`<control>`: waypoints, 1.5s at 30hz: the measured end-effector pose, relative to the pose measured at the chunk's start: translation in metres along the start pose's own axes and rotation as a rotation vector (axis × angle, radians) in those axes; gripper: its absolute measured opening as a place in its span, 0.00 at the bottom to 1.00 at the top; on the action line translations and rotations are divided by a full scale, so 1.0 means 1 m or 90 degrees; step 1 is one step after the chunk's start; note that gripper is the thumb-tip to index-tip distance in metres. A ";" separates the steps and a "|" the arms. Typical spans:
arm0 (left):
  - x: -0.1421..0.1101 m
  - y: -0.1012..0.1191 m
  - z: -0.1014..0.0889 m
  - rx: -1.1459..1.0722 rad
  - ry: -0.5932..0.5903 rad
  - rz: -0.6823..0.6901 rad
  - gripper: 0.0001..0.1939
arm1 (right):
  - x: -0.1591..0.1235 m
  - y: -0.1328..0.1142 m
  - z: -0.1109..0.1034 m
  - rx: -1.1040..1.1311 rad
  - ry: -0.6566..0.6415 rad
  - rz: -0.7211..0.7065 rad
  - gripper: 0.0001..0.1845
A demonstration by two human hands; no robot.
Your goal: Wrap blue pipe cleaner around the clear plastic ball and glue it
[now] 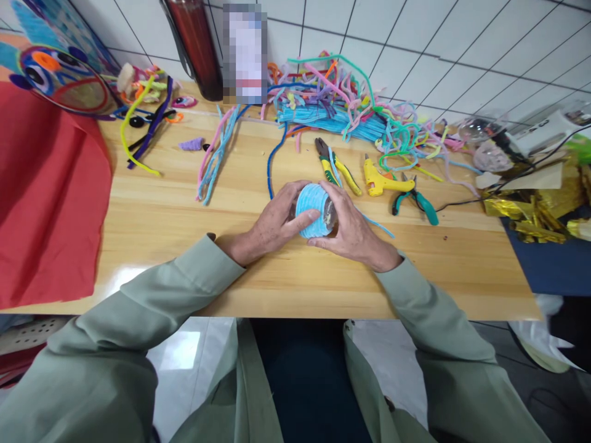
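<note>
Between both hands, over the middle of the table's near half, is a round clear container wrapped in light blue pipe cleaner (314, 197). My left hand (276, 220) grips its left side, the thumb pressed across the blue winding. From the right, my right hand (353, 227) curls around the bare transparent end, fingers on top and thumb below. A loose light blue pipe cleaner end (379, 227) sticks out past my right hand. Just beyond the hands lie yellow-and-green pliers (339, 169), a yellow glue gun (383, 178) and teal-handled pliers (422, 203).
A heap of coloured pipe cleaners (332, 114) runs along the tiled wall. Farther left stand a red bottle (196, 49), a blurred upright panel (245, 55) and a decorated face piece (64, 80). Red cloth (50, 203) covers the table's left end; gold foil (535, 212) lies right.
</note>
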State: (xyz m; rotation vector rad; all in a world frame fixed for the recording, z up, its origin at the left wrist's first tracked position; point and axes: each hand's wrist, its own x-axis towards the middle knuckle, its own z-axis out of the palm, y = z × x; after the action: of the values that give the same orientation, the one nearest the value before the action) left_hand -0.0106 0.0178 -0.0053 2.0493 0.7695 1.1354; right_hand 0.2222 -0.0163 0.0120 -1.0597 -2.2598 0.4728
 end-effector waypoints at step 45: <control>0.002 0.003 0.000 -0.006 -0.001 0.001 0.35 | 0.001 0.000 -0.003 -0.004 -0.014 0.006 0.66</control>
State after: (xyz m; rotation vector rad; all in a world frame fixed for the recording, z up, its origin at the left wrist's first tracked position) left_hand -0.0089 0.0178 -0.0022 2.0432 0.7611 1.1353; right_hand 0.2242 -0.0152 0.0147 -1.0739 -2.2779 0.4845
